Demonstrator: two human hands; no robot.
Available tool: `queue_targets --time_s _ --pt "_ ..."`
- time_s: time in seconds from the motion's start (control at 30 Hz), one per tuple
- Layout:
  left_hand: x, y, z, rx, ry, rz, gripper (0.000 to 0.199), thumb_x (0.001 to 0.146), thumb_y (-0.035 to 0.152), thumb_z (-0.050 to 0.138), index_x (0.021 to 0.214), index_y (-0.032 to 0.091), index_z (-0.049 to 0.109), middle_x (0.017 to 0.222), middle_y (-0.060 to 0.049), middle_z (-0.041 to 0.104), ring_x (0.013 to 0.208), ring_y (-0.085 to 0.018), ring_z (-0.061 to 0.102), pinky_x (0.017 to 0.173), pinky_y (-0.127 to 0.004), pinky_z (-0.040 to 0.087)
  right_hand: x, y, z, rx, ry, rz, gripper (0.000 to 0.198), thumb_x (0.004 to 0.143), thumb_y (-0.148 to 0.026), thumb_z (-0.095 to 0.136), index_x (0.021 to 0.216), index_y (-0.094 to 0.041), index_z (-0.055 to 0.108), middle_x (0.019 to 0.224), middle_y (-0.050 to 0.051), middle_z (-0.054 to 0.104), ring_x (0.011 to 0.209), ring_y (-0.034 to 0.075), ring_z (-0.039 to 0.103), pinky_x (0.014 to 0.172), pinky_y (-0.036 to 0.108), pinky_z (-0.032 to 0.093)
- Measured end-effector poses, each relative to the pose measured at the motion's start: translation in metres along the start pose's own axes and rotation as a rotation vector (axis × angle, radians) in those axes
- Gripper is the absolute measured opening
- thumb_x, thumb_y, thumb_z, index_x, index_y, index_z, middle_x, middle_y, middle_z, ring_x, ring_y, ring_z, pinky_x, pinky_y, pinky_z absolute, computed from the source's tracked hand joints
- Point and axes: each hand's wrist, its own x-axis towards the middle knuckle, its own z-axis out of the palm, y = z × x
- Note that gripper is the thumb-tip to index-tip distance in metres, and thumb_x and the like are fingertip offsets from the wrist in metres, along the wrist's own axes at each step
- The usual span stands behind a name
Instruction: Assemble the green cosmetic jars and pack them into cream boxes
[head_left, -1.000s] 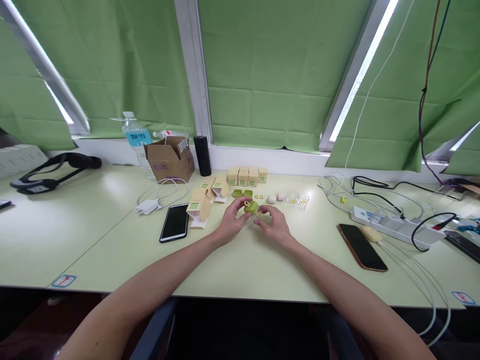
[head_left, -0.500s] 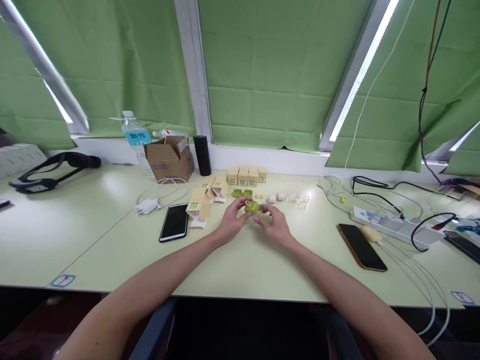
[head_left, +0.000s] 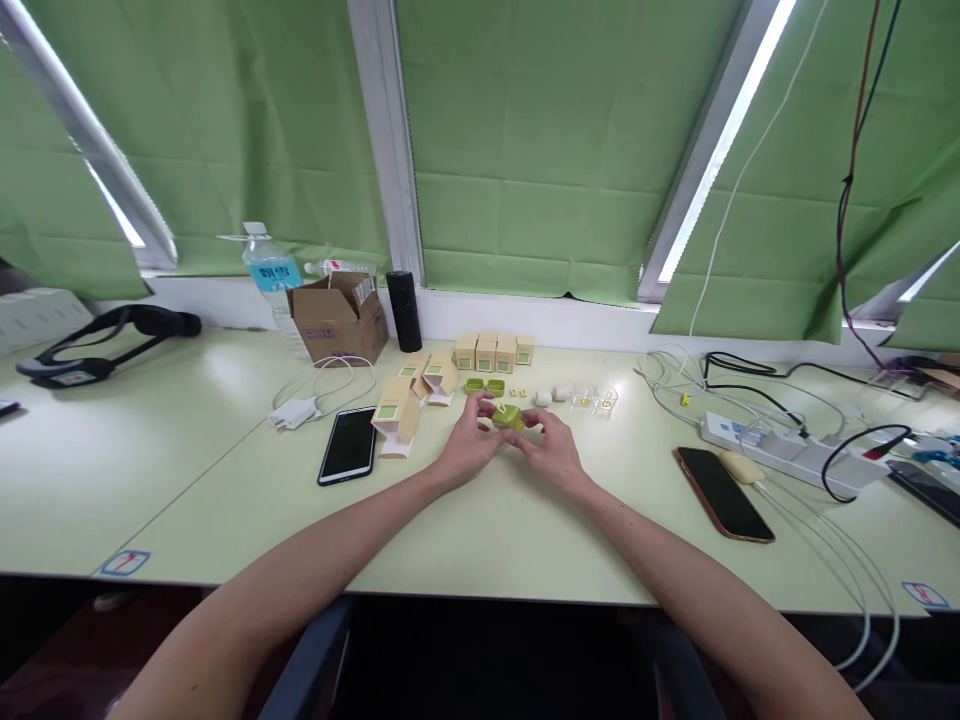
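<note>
Between both hands is a small rounded green case with a thin pale loop on top and a bit of yellow at its right end. My left hand grips its left side between thumb and fingers. At the right end, my right hand pinches it; whether a separate clear or yellow piece is in those fingertips is too small to tell. Just beyond lie two open green halves, tiny yellow pieces, two whitish-pink rounded pieces and clear pieces with yellow bits.
Small tan boxes stand at the back, with opened ones to the left. A phone lies left, another phone right, near a power strip and cables. A cardboard box and black cylinder stand behind.
The green case has tilted and shifted slightly right in my fingers, and its loop now shows at a different angle. My right fingertips have closed in against its right end.
</note>
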Motion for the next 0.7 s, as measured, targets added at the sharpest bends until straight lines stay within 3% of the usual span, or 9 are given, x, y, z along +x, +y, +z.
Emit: queue_targets --time_s 0.23,0.5,0.7 --pt "-0.0002 0.0003 0.0046 -0.151 0.023 -0.033 0.048 0.086 0.035 0.075 0.12 0.025 0.042 0.11 -0.004 0.06 0.094 -0.016 0.066 0.086 -0.033 0.052 0.0017 0.0027 0.0011 -0.029 0.037 -0.051 0.033 0.082 -0.052 0.072 0.097 -0.024 0.062 0.102 0.006 0.073 0.097 0.027 0.066 0.087 0.046 0.053" --pt "0.0008 0.0008 0.0003 -0.226 -0.041 0.032 0.032 0.094 0.038 0.066 0.116 0.024 0.047 0.098 -0.002 0.063 0.094 -0.016 0.062 0.09 -0.033 0.049 0.0041 0.0094 0.0064 0.431 -0.026 -0.072 0.042 0.085 -0.047 0.073 0.119 -0.027 0.056 0.125 0.009 0.068 0.106 0.024 0.07 0.096 0.045 0.059" --pt "0.0013 -0.0012 0.0008 -0.249 -0.075 0.055 0.026 0.095 0.039 0.065 0.112 0.023 0.054 0.102 -0.004 0.063 0.094 -0.016 0.061 0.089 -0.032 0.05 0.0037 0.0096 0.0055 0.485 -0.079 -0.085 0.038 0.09 -0.047 0.071 0.121 -0.029 0.061 0.131 0.009 0.063 0.104 0.022 0.071 0.094 0.043 0.06"
